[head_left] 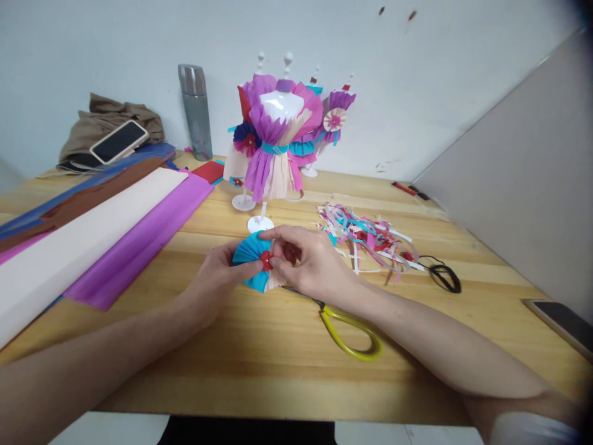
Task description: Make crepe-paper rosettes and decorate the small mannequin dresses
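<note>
The left hand is pinching the turquoise pleated paper rosette by its left side, thumb pressing near the red centre. The right hand is grasping it from the opposite side, fingers curling at the centre and upper edge. The rosette is sitting between both hands, above the table; both forearms are angling inward. Yellow-handled scissors are lying just below the right wrist. Beyond, a paper-dressed mannequin is standing, with paper scraps lying rightward. Markings on the bottle are appearing too faint to read.
</note>
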A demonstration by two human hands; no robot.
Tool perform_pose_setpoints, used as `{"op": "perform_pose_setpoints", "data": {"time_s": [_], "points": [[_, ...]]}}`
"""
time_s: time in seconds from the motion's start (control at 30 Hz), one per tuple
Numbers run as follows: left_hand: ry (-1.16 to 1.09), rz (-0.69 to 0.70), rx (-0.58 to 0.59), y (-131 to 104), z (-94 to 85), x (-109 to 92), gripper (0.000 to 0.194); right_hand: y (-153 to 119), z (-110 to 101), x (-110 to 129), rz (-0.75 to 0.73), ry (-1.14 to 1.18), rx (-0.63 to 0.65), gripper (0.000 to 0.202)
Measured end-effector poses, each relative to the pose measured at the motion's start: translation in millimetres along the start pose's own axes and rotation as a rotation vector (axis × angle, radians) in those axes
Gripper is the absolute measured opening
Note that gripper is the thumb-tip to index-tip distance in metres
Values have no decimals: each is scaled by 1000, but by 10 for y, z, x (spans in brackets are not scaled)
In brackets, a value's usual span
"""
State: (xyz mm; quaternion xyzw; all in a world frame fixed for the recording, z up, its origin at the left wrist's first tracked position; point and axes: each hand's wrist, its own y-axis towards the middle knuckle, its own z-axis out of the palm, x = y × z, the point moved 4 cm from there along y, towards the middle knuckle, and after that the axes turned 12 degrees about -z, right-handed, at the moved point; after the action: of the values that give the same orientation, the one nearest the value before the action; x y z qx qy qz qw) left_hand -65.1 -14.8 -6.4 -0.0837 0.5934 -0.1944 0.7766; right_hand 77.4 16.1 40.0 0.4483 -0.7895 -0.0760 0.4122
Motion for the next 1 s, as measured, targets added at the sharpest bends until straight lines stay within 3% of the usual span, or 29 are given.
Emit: {"op": "perform_pose_setpoints", "data": {"time_s": [0.5,1.0], "points": [[17,-9,33,-6,25,-15,29,-2,12,-24,-13,0,-8,40],[141,-39,-93,-23,12,-64,24,-16,14,46,-66,-91,11,42]]}}
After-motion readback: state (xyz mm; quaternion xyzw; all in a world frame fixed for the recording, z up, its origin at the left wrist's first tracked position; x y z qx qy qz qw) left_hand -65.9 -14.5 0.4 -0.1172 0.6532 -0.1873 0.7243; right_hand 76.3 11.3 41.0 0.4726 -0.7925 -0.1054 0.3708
